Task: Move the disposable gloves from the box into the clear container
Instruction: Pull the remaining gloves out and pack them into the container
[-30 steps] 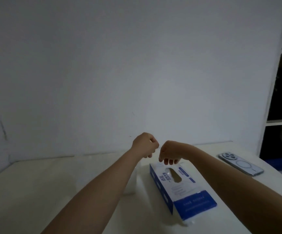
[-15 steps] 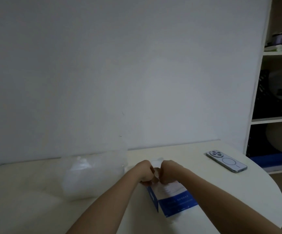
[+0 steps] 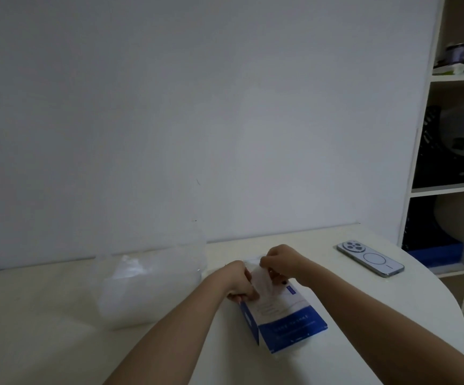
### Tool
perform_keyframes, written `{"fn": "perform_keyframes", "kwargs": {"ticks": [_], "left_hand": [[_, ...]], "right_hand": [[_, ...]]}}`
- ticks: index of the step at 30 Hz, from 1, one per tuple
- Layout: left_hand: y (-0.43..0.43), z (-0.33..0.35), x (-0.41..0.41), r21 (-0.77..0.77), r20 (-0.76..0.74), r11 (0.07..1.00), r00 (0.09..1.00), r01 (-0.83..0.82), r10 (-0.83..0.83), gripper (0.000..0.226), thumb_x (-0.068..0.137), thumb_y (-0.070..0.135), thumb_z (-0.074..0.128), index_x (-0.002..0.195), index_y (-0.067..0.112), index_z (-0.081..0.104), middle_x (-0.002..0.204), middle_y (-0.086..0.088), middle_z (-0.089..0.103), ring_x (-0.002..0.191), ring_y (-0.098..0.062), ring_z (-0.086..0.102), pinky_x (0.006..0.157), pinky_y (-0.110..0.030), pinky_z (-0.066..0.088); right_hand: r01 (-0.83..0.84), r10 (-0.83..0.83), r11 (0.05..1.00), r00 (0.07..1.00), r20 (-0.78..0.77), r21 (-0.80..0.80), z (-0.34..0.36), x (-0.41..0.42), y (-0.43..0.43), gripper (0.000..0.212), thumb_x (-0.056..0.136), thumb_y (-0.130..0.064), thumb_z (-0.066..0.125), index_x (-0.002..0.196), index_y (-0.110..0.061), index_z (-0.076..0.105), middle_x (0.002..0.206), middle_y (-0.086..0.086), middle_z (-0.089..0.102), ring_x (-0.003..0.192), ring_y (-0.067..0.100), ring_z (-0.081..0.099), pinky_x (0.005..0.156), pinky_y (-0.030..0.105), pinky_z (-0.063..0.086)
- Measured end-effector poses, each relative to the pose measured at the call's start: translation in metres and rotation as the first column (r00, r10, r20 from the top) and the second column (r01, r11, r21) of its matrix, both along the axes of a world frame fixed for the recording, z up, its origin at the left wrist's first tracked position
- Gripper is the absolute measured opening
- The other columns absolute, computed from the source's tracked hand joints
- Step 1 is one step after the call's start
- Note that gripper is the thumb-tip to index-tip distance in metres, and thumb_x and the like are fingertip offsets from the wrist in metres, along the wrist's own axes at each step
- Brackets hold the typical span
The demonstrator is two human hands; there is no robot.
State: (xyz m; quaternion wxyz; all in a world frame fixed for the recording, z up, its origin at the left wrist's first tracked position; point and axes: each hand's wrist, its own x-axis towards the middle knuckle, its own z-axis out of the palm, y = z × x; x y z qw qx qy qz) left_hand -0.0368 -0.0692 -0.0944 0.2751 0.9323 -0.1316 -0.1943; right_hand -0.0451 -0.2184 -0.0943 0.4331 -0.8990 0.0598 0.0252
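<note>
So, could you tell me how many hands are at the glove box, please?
2. The left hand grips the box at its left edge. The right hand, just beyond, pinches a translucent glove drawn up from the opening. Neither is hidden.

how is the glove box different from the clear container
The box is blue and white and opaque; the container is see-through. The box is narrower; the container is wider. The left hand and right hand are at the box; the container stands untouched to its left. Both sit on the white table.
</note>
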Motion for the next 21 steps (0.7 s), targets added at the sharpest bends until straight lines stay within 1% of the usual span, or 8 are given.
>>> {"fn": "perform_keyframes", "kwargs": {"ticks": [3, 5, 7, 10, 12, 16, 19, 21], "left_hand": [[0.001, 0.001, -0.002, 0.004, -0.001, 1.000, 1.000, 0.004, -0.004, 0.024, 0.082, 0.014, 0.074, 0.097, 0.018, 0.056, 0.076, -0.001, 0.061, 0.061, -0.011, 0.055, 0.053, -0.018, 0.050], [0.000, 0.001, -0.002, 0.003, -0.008, 1.000, 1.000, -0.005, 0.005, 0.022, 0.082, 0.014, 0.074, 0.084, 0.021, 0.053, 0.078, -0.003, 0.061, 0.062, -0.012, 0.055, 0.053, -0.019, 0.049], [0.000, 0.001, -0.002, -0.002, -0.009, 1.000, 1.000, -0.005, 0.005, 0.027, 0.081, 0.014, 0.075, 0.077, 0.022, 0.049, 0.082, -0.004, 0.062, 0.065, -0.014, 0.056, 0.055, -0.020, 0.050], [0.000, 0.005, -0.005, -0.026, -0.017, 1.000, 1.000, 0.009, -0.009, 0.018, 0.085, 0.014, 0.072, 0.093, 0.013, 0.056, 0.081, -0.006, 0.062, 0.066, -0.015, 0.059, 0.060, -0.023, 0.053], [-0.001, 0.012, -0.007, -0.152, -0.032, 0.988, 0.999, -0.025, 0.020, 0.019, 0.090, 0.007, 0.064, 0.106, 0.000, 0.057, 0.080, -0.011, 0.062, 0.061, -0.017, 0.060, 0.062, -0.029, 0.056], [0.005, 0.044, -0.004, -0.556, -0.044, 0.814, 0.983, -0.170, 0.176, 0.022, 0.094, -0.004, 0.048, 0.114, 0.005, 0.046, 0.094, -0.016, 0.060, 0.068, -0.022, 0.062, 0.065, -0.033, 0.058], [0.022, 0.066, 0.002, -0.701, -0.005, 0.699, 0.982, -0.137, 0.188, 0.020, 0.094, 0.006, 0.053, 0.114, 0.006, 0.055, 0.112, -0.014, 0.061, 0.088, -0.022, 0.061, 0.069, -0.030, 0.057], [0.040, 0.076, 0.003, -0.786, -0.086, 0.587, 0.974, -0.197, 0.211, 0.017, 0.094, 0.012, 0.051, 0.107, 0.004, 0.059, 0.106, -0.014, 0.062, 0.083, -0.021, 0.062, 0.063, -0.025, 0.055]], "right_hand": [[-0.039, 0.039, 0.999, 0.998, -0.044, -0.007, 0.000, 0.000, -0.003, 0.016, 0.087, -0.011, 0.067, 0.101, -0.006, 0.067, 0.088, 0.009, 0.068, 0.075, 0.019, 0.068, 0.072, 0.027, 0.059], [0.017, -0.028, 0.995, 0.994, 0.107, 0.101, 0.003, 0.005, -0.005, 0.006, 0.086, -0.011, 0.068, 0.091, -0.008, 0.070, 0.085, 0.009, 0.070, 0.072, 0.019, 0.067, 0.066, 0.026, 0.057], [0.087, -0.177, 0.949, 0.943, 0.283, 0.303, 0.010, 0.008, -0.007, 0.006, 0.087, -0.012, 0.065, 0.084, -0.010, 0.068, 0.079, 0.006, 0.067, 0.069, 0.018, 0.061, 0.061, 0.027, 0.051], [0.059, -0.287, 0.846, 0.889, 0.358, 0.530, 0.026, 0.007, -0.005, 0.012, 0.092, -0.014, 0.056, 0.091, -0.005, 0.064, 0.077, 0.004, 0.060, 0.066, 0.015, 0.054, 0.057, 0.024, 0.045], [0.028, -0.291, 0.803, 0.890, 0.351, 0.595, 0.034, 0.006, -0.003, 0.016, 0.096, -0.016, 0.053, 0.090, -0.004, 0.061, 0.075, 0.006, 0.058, 0.064, 0.017, 0.051, 0.056, 0.025, 0.044], [-0.017, -0.242, 0.788, 0.910, 0.336, 0.616, 0.037, 0.010, 0.006, 0.026, 0.099, -0.020, 0.048, 0.087, 0.001, 0.060, 0.078, 0.014, 0.055, 0.071, 0.022, 0.050, 0.067, 0.032, 0.042], [-0.057, -0.182, 0.806, 0.924, 0.338, 0.590, 0.037, 0.012, 0.022, 0.032, 0.101, -0.023, 0.045, 0.081, -0.001, 0.058, 0.070, 0.011, 0.051, 0.064, 0.019, 0.047, 0.061, 0.028, 0.040], [-0.102, -0.136, 0.814, 0.924, 0.357, 0.572, 0.038, 0.014, 0.037, 0.035, 0.102, -0.023, 0.044, 0.077, -0.002, 0.057, 0.062, 0.007, 0.052, 0.055, 0.014, 0.048, 0.056, 0.024, 0.041]]}}
